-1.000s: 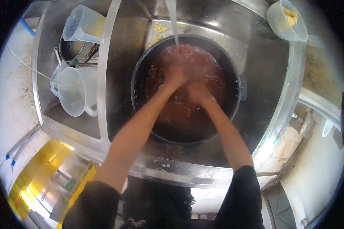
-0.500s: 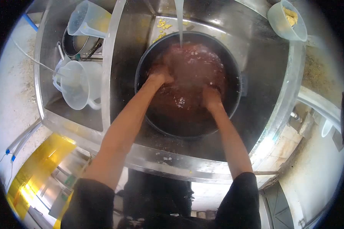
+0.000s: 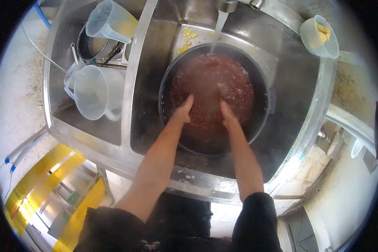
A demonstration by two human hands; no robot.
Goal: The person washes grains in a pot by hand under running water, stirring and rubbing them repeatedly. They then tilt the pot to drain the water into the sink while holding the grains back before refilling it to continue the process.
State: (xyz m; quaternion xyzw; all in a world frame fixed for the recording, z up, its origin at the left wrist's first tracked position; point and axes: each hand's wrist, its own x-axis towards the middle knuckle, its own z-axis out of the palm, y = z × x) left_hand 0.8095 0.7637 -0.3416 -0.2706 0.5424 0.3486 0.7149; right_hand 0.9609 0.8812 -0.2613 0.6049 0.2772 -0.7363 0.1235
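Note:
A large dark round pot (image 3: 266,90) holds murky reddish-brown water (image 3: 214,84); what lies beneath the surface cannot be made out. A stream from the faucet (image 3: 227,5) falls into the back of the pot. My left hand (image 3: 184,111) dips into the water left of the middle, its thumb stretched out. Opposite it, my right hand (image 3: 227,114) enters the water with its thumb raised. The two palms roughly face each other with a gap between them. Water hides most of the other fingers, and I see nothing held.
The pot stands in a metal sink (image 3: 290,126) with yellow scraps (image 3: 190,32) behind it. On the left are plastic jugs (image 3: 92,92) and a saucepan (image 3: 88,44). A plastic tub (image 3: 313,40) with yellowish pieces sits at the right back corner.
Both hands have drawn back toward me and risen partly out of the water, with the thumbs now showing. The left hand has come closer to the right. The view has shifted slightly.

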